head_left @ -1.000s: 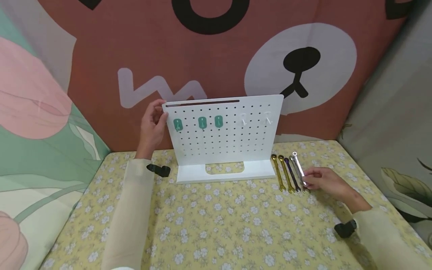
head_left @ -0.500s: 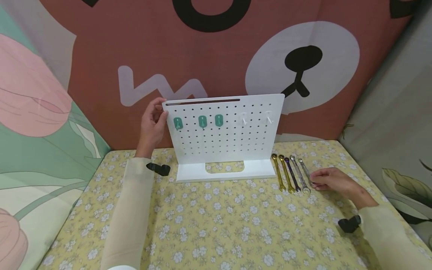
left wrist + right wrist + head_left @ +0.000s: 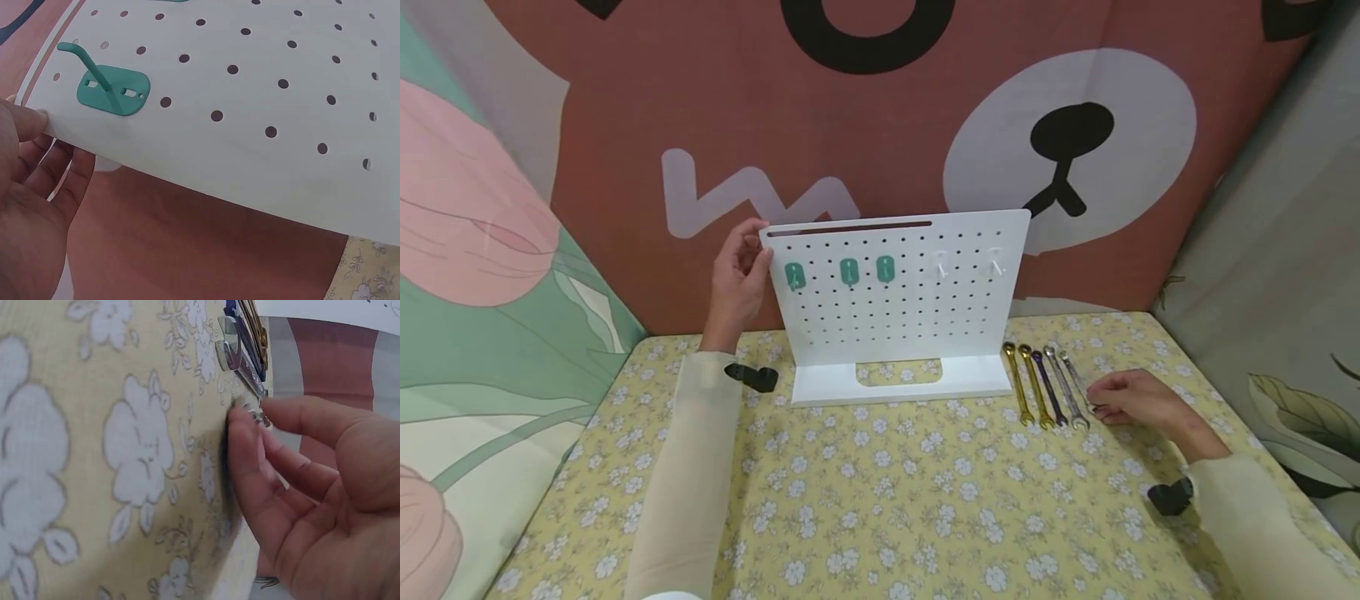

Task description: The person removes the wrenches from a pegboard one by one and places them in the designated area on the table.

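A white pegboard stand point(image 3: 910, 308) stands upright near the back of the table. My left hand point(image 3: 737, 279) grips its upper left edge, the thumb in front and the other fingers behind. Beside the board's right end lies a row of combination wrenches: gold wrenches point(image 3: 1036, 387), a purple wrench point(image 3: 1049, 388), a silver wrench point(image 3: 1066, 387) and a smaller silver wrench point(image 3: 1077, 375) at the far right. My right hand point(image 3: 1135, 404) pinches the near end of that smaller wrench between thumb and fingertips. In the right wrist view the fingertips point(image 3: 240, 415) hide most of it.
Green hooks point(image 3: 849, 272) sit along the upper left of the board, clear hooks point(image 3: 996, 263) at its upper right. A yellow flowered cloth point(image 3: 880, 500) covers the table. Behind rises a printed fabric backdrop point(image 3: 880, 142).
A second ago my right hand held the smaller silver wrench over the other silver one. It moved right and down to the row's right end, then slightly left. My left hand stayed put.
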